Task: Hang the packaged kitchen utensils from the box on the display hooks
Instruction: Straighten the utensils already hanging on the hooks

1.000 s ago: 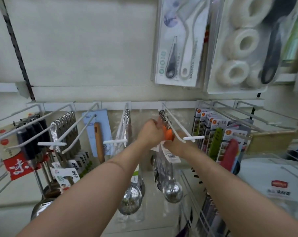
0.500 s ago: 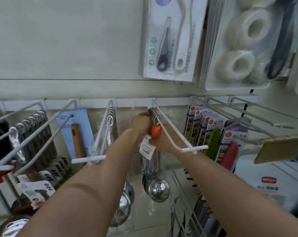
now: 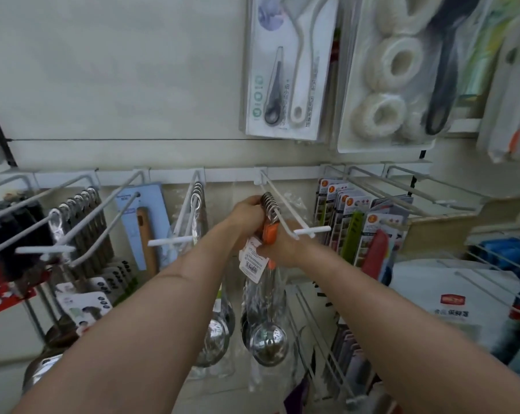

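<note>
A bunch of packaged steel ladles (image 3: 269,342) with orange handle ends hangs from a white display hook (image 3: 285,215) at the middle of the wall rail. Their metal hanging loops are stacked on the hook's wire. My left hand (image 3: 248,218) grips the loops and handle tops from the left. From the right and below, my right hand (image 3: 278,249) holds the orange handle with its white price tag (image 3: 251,261). The box is not in view.
More ladles hang on the hook (image 3: 190,216) to the left, then a wooden-handled tool card (image 3: 145,222) and dark-handled utensils (image 3: 82,228). Carded peelers (image 3: 363,231) fill hooks to the right. Brush packs (image 3: 288,67) hang above. Wire racks (image 3: 321,333) jut out below right.
The view has shifted slightly and back. Both hands stay at the middle hook with the ladle handles; the stacked loops sit a little further back along the wire.
</note>
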`<action>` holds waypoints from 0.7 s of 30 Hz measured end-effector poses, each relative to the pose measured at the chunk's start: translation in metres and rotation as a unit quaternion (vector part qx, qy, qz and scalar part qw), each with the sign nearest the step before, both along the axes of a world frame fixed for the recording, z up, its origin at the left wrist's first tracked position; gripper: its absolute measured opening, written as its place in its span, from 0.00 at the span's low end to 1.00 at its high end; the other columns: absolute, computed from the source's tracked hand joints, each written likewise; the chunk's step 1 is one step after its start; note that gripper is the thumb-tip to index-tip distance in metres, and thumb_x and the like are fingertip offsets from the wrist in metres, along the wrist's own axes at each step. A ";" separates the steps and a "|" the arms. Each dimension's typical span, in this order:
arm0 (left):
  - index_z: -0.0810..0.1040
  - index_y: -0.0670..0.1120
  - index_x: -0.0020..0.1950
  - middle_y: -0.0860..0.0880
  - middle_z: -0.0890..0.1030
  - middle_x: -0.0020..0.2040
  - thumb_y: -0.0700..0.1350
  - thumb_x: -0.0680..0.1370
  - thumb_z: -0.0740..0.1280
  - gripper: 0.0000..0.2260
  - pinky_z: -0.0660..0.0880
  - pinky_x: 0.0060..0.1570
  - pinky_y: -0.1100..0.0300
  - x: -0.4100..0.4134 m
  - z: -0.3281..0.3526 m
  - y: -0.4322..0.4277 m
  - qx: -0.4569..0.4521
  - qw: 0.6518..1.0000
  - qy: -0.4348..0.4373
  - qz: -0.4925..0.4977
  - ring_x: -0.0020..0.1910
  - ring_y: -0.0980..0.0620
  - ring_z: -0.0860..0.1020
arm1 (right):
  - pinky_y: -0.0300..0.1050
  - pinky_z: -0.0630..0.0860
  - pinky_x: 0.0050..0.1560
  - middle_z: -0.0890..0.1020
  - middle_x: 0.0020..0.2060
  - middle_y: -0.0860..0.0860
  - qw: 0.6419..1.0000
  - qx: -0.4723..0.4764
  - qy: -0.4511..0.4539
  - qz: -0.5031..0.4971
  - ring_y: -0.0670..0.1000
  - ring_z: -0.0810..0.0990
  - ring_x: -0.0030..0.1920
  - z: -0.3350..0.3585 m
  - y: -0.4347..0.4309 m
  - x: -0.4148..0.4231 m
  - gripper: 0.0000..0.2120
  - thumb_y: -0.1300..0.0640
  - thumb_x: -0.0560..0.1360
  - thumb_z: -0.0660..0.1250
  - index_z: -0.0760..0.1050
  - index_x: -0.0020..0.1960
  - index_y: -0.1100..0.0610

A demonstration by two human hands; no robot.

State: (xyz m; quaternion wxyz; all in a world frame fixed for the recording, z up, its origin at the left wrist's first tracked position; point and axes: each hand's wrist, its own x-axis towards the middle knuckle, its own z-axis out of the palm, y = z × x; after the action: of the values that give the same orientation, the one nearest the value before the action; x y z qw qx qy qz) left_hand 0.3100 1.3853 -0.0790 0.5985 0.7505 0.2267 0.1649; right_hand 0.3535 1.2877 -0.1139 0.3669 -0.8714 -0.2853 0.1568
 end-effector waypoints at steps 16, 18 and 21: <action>0.71 0.46 0.71 0.42 0.79 0.62 0.34 0.75 0.60 0.24 0.76 0.50 0.58 -0.082 0.012 -0.066 0.107 0.992 0.058 -0.010 0.58 0.45 0.78 | 0.41 0.78 0.40 0.81 0.40 0.49 0.984 -0.078 -0.154 0.053 0.48 0.81 0.41 0.027 -0.081 -0.085 0.06 0.51 0.75 0.67 0.76 0.50 0.51; 0.65 0.45 0.75 0.42 0.75 0.66 0.36 0.77 0.63 0.26 0.74 0.53 0.59 -0.090 0.015 -0.073 0.122 0.991 0.053 0.003 0.62 0.45 0.76 | 0.40 0.73 0.34 0.79 0.38 0.47 0.985 -0.035 -0.163 0.030 0.47 0.79 0.37 0.030 -0.087 -0.089 0.04 0.48 0.75 0.67 0.74 0.47 0.48; 0.62 0.42 0.75 0.42 0.71 0.69 0.43 0.80 0.64 0.25 0.68 0.57 0.60 -0.106 0.015 -0.078 0.172 0.983 0.023 0.056 0.66 0.45 0.72 | 0.47 0.76 0.41 0.77 0.40 0.48 0.979 0.002 -0.202 -0.013 0.52 0.79 0.44 0.034 -0.090 -0.093 0.11 0.45 0.76 0.65 0.68 0.38 0.48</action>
State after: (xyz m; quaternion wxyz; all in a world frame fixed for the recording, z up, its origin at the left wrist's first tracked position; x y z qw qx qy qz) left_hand 0.2043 1.3075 -0.0635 0.4448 0.8319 0.2503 0.2177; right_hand 0.2607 1.1972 -0.0798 0.3051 -0.8881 -0.3427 -0.0279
